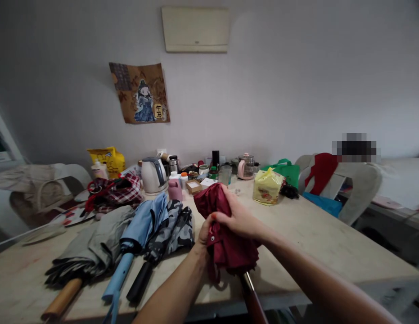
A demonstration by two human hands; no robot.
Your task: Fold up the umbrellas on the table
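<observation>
A dark red folded umbrella [234, 252] lies in front of me, its handle pointing down toward my body past the table edge. My left hand [206, 228] grips its cloth from the left side. From the right, my right hand [238, 213] is wrapped over the same cloth, its thumb near the left hand. Left of it lie a camouflage umbrella [172, 227] with a black handle, a light blue umbrella [146, 220] and a grey umbrella [94, 243] with a wooden handle, all folded with their cloth loose.
A kettle [153, 175], a pink bottle [174, 190], a pink-handled glass pot [245, 166] and several small jars stand along the back of the table [317, 238]. A yellow package [268, 186] and a green bag [286, 173] are at right. A checked cloth bag [123, 191] lies at left.
</observation>
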